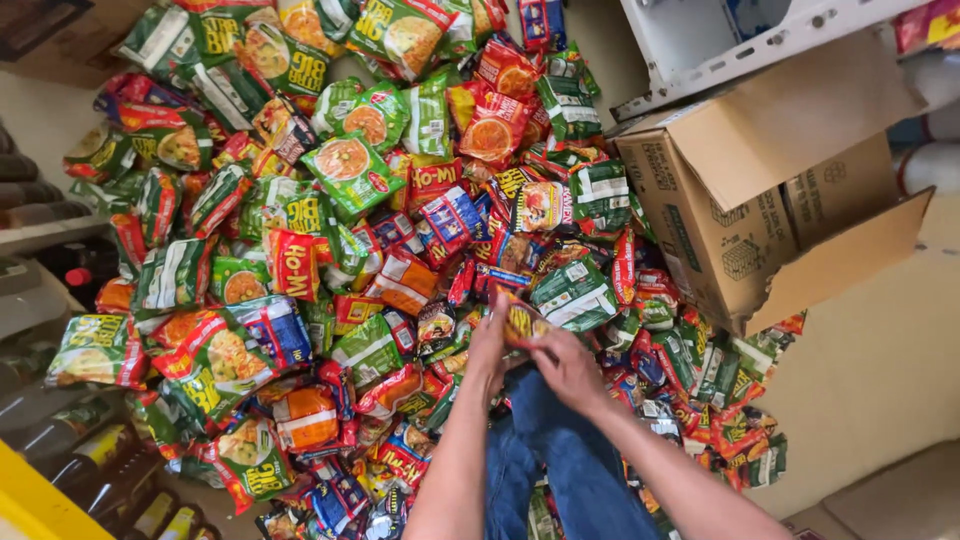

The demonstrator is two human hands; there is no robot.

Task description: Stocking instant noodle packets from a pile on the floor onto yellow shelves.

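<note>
Gripping one small packet, both hands closed.

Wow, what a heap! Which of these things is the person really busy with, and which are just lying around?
In hand:
- small red and yellow packet, held between both hands
- left hand
- right hand
- pile of snack packets on the floor, right under the hands

Lying about:
- open cardboard box, to the right
- bottles, lower left
- white shelf frame, top
</note>
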